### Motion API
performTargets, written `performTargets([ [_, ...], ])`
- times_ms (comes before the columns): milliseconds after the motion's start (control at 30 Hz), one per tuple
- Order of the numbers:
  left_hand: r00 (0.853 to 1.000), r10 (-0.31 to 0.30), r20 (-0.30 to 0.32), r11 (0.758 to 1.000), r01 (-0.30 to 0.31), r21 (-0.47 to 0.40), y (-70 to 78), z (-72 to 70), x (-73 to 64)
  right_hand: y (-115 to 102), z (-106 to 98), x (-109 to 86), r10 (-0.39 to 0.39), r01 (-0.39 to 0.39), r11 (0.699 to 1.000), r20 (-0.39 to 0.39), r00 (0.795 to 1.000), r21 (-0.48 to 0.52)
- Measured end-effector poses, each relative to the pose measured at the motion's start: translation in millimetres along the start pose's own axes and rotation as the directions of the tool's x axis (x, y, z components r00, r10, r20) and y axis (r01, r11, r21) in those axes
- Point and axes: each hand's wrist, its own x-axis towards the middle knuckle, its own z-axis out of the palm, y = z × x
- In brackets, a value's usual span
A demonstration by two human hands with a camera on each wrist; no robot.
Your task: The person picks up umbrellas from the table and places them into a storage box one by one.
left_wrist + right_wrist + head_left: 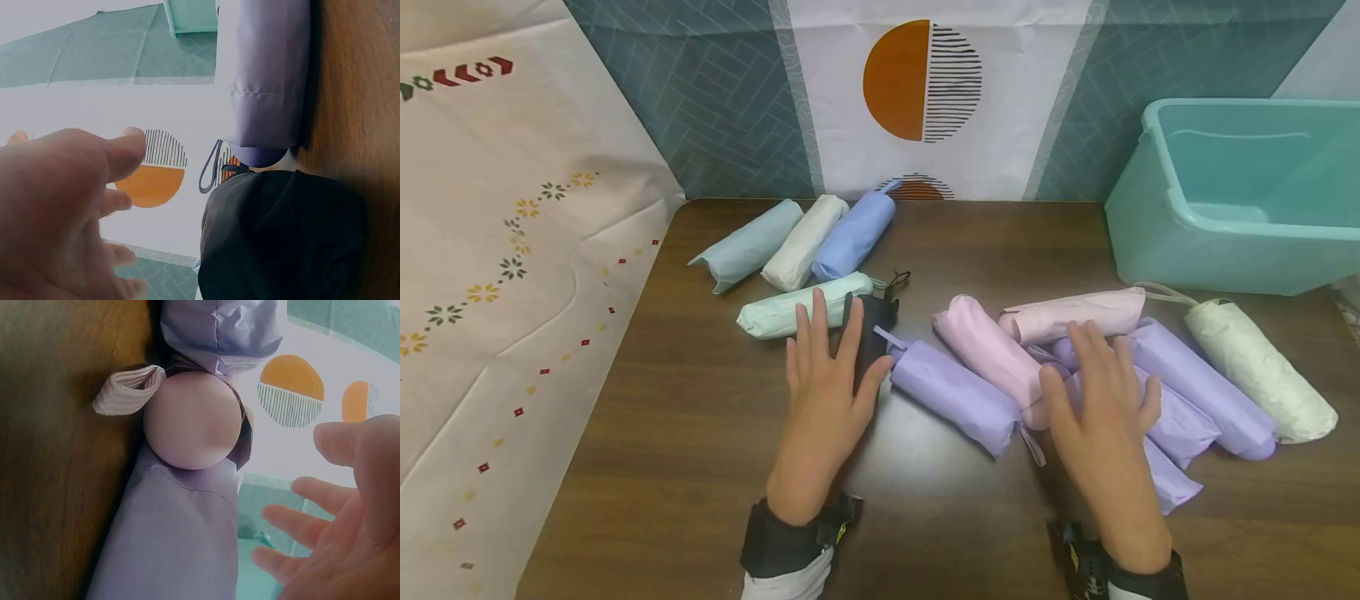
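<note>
Over the table my left hand (823, 383) hovers with spread fingers above a black folded umbrella (877, 321); the left wrist view shows a gap between them. A mint green umbrella (771, 317) lies just beyond those fingers. Between the hands rests a lilac umbrella (955, 396) in its sleeve. My right hand (1101, 425), fingers also extended, is held over several purple umbrellas (1213, 396) and partly hides them. Beside it lie a pink umbrella (988, 346), whose round handle end (192, 420) shows in the right wrist view, and a paler pink umbrella (1086, 312). Neither hand holds anything.
A teal plastic bin (1225, 258) stands at the back right. Grey-blue (760, 242), off-white (805, 242) and blue (855, 233) umbrellas lie side by side at the back left. A cream umbrella (1262, 367) lies at far right. Patterned cloth (715, 100) hangs behind the wooden table (662, 467).
</note>
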Motion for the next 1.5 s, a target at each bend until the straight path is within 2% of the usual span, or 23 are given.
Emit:
performTargets([
  [167,0.997,0.048,-0.066,0.996,-0.052,-0.067,0.7,-0.8,1.2,0.3,-0.7,0.5,-0.016,0.018,0.999,-0.053,0.998,0.033],
  [400,0.994,0.022,-0.108,0.994,-0.033,-0.102,3.5,-3.2,1.7,-0.8,-2.4,1.8,-0.039,0.045,0.998,-0.112,0.993,0.054],
  [633,0.986,0.042,-0.159,0.992,-0.060,-0.107,2.5,-3.0,2.1,1.3,-3.8,3.7,-0.052,0.063,0.995,-0.139,0.989,0.074],
  [833,0.991,0.025,-0.132,0.995,-0.036,-0.088,2.8,-5.5,3.7,4.1,-7.4,3.9,-0.080,0.093,0.991,-0.141,0.987,0.091],
  [967,0.993,0.027,-0.114,0.996,-0.036,-0.077,3.0,-5.5,5.4,4.4,-10.3,4.3,-0.051,0.061,0.995,-0.129,0.990,0.073],
  [1167,0.991,0.053,-0.125,0.996,-0.062,-0.066,2.5,-5.7,7.4,5.7,-15.3,6.2,0.019,-0.018,1.000,-0.092,0.996,0.005],
  [1367,0.989,0.067,-0.135,0.995,-0.076,-0.060,-0.7,-9.0,9.8,10.7,-23.6,9.3,0.005,-0.009,0.999,-0.083,0.996,-0.044],
  [1500,0.991,0.070,-0.115,0.996,-0.076,-0.046,-4.7,-15.2,14.6,15.9,-36.1,11.4,0.050,-0.052,0.997,-0.031,0.998,-0.065],
])
